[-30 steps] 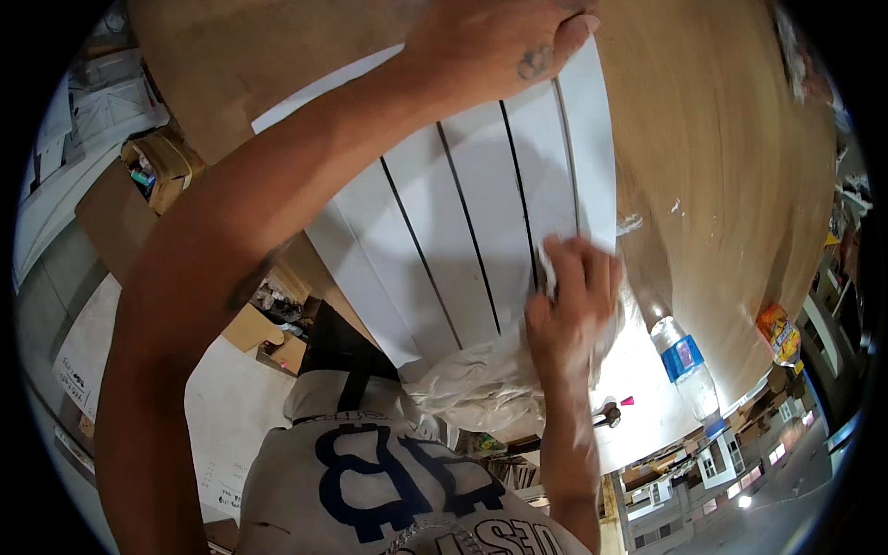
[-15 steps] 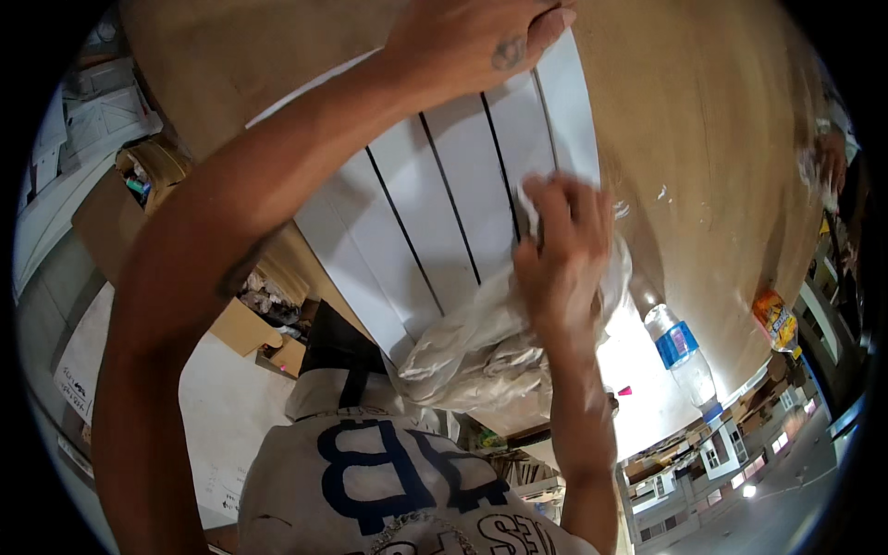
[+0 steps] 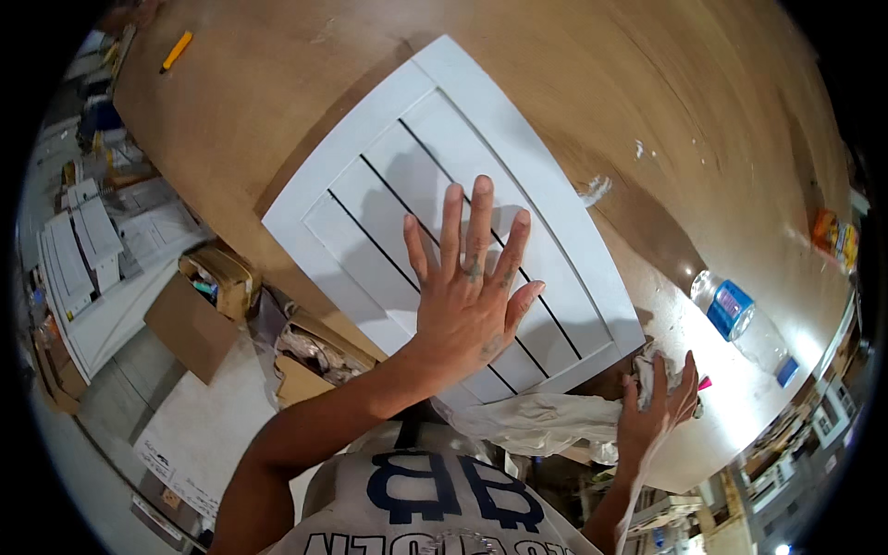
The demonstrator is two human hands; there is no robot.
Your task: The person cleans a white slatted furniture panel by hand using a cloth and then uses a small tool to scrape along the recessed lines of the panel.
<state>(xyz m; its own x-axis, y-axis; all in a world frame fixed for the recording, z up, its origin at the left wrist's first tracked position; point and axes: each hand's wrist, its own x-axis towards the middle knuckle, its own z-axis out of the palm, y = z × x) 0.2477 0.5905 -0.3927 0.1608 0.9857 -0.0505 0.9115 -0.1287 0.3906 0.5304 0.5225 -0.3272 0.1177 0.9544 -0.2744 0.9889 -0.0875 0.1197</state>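
A white cabinet door (image 3: 569,268) with a raised frame and dark grooves lies at an angle on the brown table. My left hand (image 3: 467,305) rests flat on its slatted middle, fingers spread. At the door's near right corner, my right hand (image 3: 655,407) has its fingers bent around a crumpled white rag (image 3: 645,368), partly hidden behind them. Thin, wrinkled white sheeting (image 3: 536,421) hangs along the door's near edge, between my shirt and the table, and reaches toward my right wrist.
The brown table (image 3: 629,74) carries a yellow cutter (image 3: 176,52) at the far left. On the right lie a clear bottle with a blue label (image 3: 731,310) and an orange packet (image 3: 834,239). Open cardboard boxes (image 3: 222,277) stand at the left, beside more white panels (image 3: 92,231).
The door now lies turned, its far end fully in view. My left hand has come down from the far edge onto its middle. My right hand has moved off the door to the near right.
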